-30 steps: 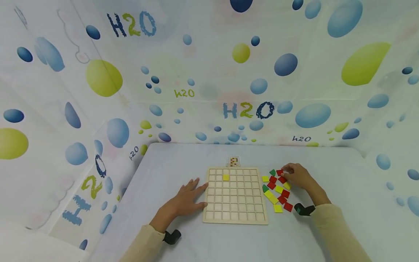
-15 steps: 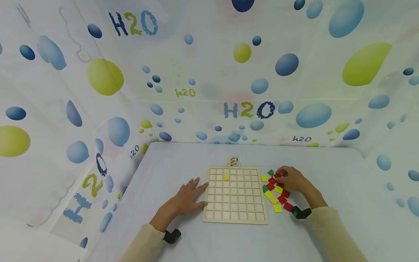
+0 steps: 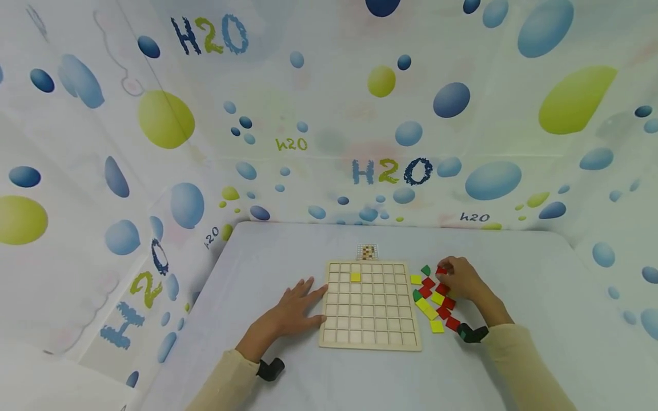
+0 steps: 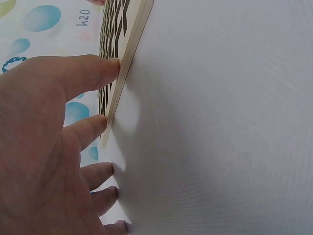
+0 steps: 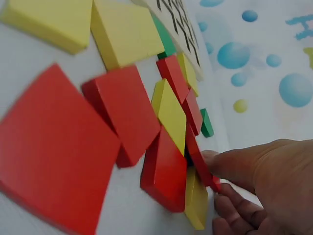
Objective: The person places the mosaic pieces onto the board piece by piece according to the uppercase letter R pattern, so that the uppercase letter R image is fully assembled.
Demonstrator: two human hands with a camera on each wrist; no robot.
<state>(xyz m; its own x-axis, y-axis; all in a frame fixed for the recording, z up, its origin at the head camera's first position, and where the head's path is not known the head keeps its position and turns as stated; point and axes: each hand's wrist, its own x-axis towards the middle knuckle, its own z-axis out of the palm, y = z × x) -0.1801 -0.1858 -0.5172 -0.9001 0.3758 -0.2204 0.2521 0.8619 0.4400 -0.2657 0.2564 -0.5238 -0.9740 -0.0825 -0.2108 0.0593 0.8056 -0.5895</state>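
My left hand (image 3: pixel 292 313) lies beside a pale wooden grid board (image 3: pixel 370 347), fingers spread. In the left wrist view its thumb (image 4: pixel 95 73) and index finger touch the board's side edge, while the other fingertips rest on the cloth. One yellow square tile (image 3: pixel 356 277) sits in a cell near the board's far edge. At the far end of a loose pile of tiles, my right hand (image 3: pixel 462 278) pinches a red tile (image 3: pixel 441 270) between thumb and fingers. Another red tile (image 5: pixel 196 159) leans right by the thumb in the right wrist view, partly hidden.
Right of the board lie several red tiles (image 3: pixel 444 312), yellow tiles (image 3: pixel 426 309) and green curved-edged pieces (image 3: pixel 425 270), close together. A small printed pattern card (image 3: pixel 367 252) lies beyond the board's far edge. White cloth (image 3: pixel 277 245) covers the table, and a printed curtain hangs behind.
My right hand went left over the pile, then back slightly right and away, the red tile at its fingertips shifting with it. The green piece nearby slid a little left. My left hand stays put.
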